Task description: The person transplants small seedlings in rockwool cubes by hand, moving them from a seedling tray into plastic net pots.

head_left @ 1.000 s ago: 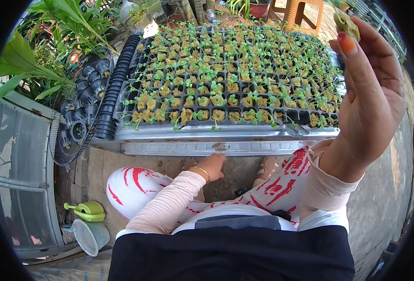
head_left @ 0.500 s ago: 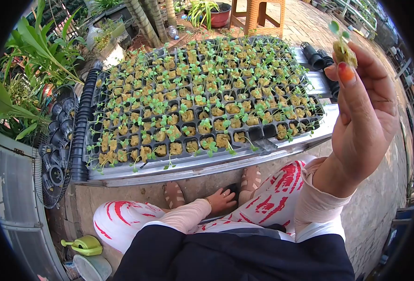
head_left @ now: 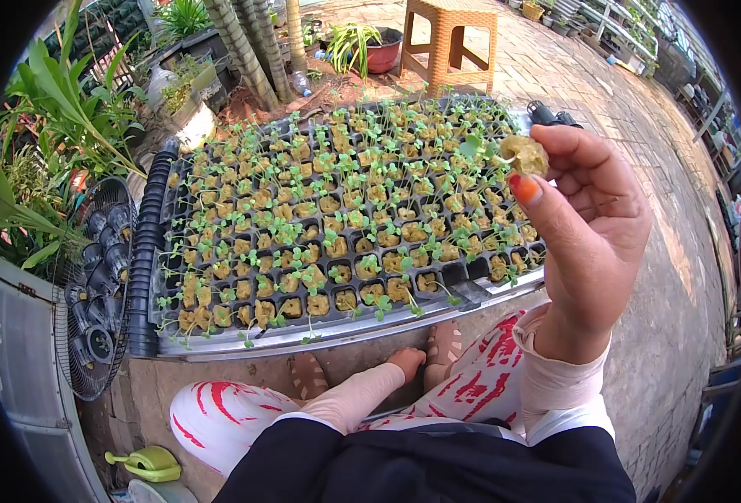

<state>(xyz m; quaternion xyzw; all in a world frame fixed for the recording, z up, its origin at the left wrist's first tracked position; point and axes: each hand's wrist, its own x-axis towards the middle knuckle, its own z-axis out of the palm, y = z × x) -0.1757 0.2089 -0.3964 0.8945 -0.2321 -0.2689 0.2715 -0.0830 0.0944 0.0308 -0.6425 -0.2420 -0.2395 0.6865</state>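
Largest of all is the seedling tray (head_left: pixel 453 275), a wide black grid whose many cells mostly hold spongy yellow-brown cubes with thin green sprouts; two cells by its near edge, towards the right, are bare and dark. Under it, a metal worktop (head_left: pixel 437 317) shows as a silvery strip along that same edge. A pale metal panel (head_left: pixel 10 335) stands to the left of the tray, well apart from it, and a woven-look brown stool (head_left: pixel 452 35) stands beyond its far side. Left of the tray, a wire basket (head_left: pixel 62 335) holds a jumble of black pots (head_left: pixel 100 342), and a long row of nested black cups (head_left: pixel 145 251) lies just beside its left edge. A reddish plant pot (head_left: pixel 382 52) sits behind the tray, left of the stool. A yellow-green watering can (head_left: pixel 154 464) is on the near side of the tray, off to the left

The right hand (head_left: pixel 528 161) is raised over the tray's right part, thumb and fingertips nearly closed in a pinch, the other fingers loosely curled. The left hand (head_left: pixel 408 362) is low, in front of the tray's near edge, between the feet; I cannot tell how open it is or whether it has hold of anything. Smallest is the seedling plug (head_left: pixel 528 154), gripped in the right hand's pinch above the tray, its sprout pointing left
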